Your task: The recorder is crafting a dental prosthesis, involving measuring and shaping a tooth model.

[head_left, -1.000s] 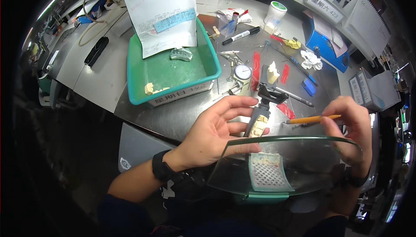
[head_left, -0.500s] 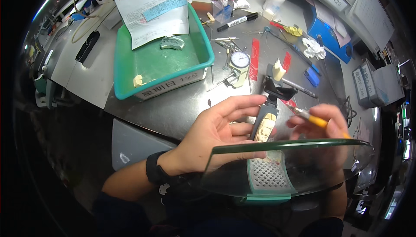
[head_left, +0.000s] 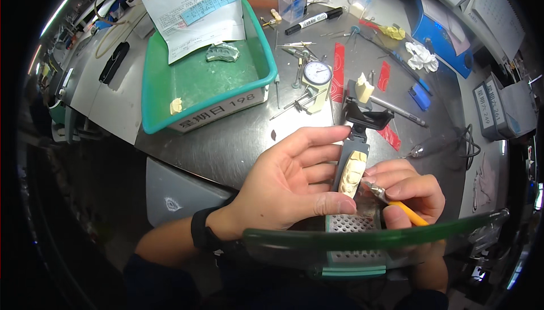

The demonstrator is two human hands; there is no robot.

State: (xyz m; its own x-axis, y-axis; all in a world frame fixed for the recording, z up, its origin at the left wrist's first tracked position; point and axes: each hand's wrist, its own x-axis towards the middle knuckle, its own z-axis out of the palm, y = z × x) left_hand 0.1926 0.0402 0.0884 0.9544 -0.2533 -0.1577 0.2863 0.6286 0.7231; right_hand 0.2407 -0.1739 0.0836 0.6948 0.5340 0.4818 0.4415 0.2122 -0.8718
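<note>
A cream dental model [head_left: 352, 175] of a row of teeth sits on a dark grey dental articulator [head_left: 345, 165], whose upper part is folded back with a second cream piece [head_left: 364, 90] on it. My left hand [head_left: 289, 182] supports the articulator, thumb along the near end and fingers at its left side. Pinched between the fingers of my right hand [head_left: 411, 191] is an orange-handled tool [head_left: 412, 213] with a metal neck. Its tip comes close to the model's right side; whether it touches is too small to tell.
Left stands a green tray [head_left: 212, 96] with paper and a tooth impression. Behind my hands lie a dial gauge [head_left: 317, 77], a marker [head_left: 313, 21], red strips [head_left: 338, 72] and a blue clip [head_left: 420, 96]. A transparent shield [head_left: 374, 239] crosses low in front, over a perforated plate [head_left: 348, 223].
My right hand has come left and down, bringing the tool's tip to the model's side. The shield's edge appears lower. My left hand still supports the articulator.
</note>
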